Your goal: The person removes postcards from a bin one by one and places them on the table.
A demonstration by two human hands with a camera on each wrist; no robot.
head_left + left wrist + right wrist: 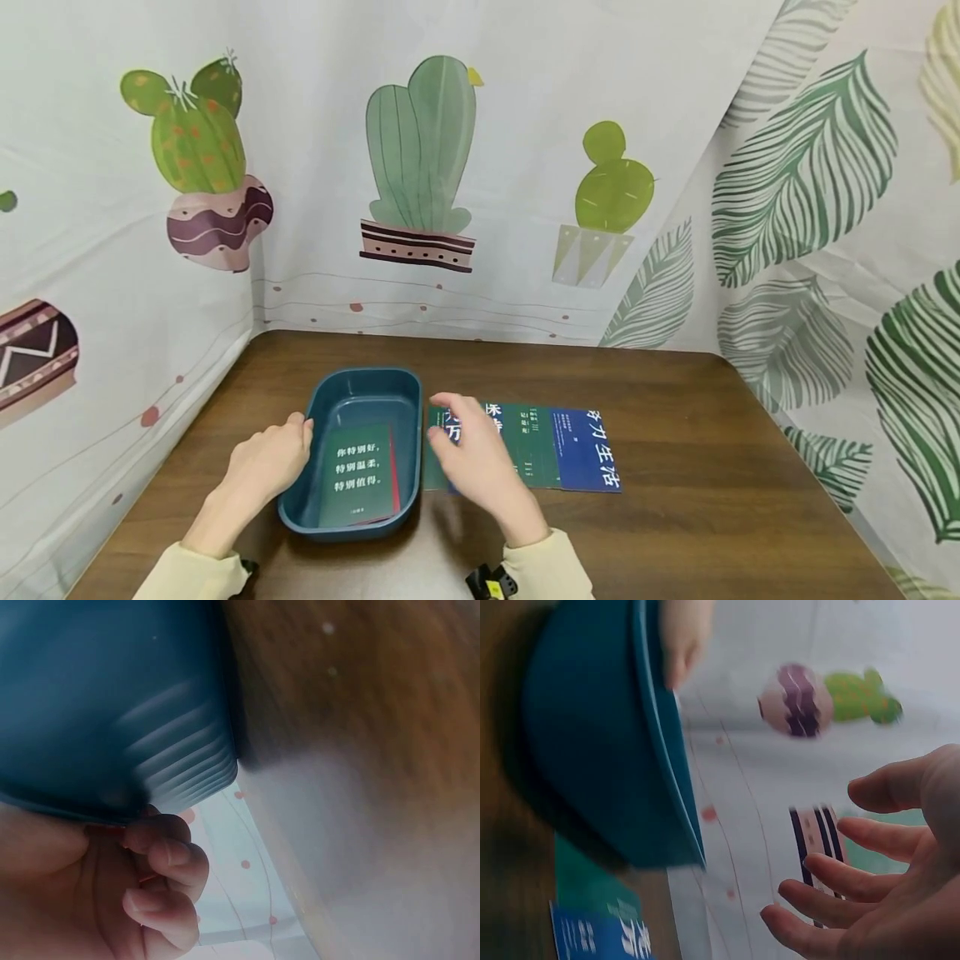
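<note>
A deep blue plastic basin (375,385) stands on the table, left of centre. Inside it lies a green card (348,502) with white Chinese lettering, and a red edge shows beneath. My left hand (272,460) grips the basin's left rim; its curled fingers (176,855) appear in the left wrist view. Just right of the basin, my right hand (480,457) hovers with spread, empty fingers over a row of overlapping green and blue cards. Part of that row is hidden by the hand. At its right end sits a blue card (573,468), beside a green card (538,471).
The brown wooden table (697,450) extends to the right of the cards. White cloth (315,183) printed with cacti and leaves hangs behind and at both sides of the table. A small black and yellow device (491,583) is at the right wrist.
</note>
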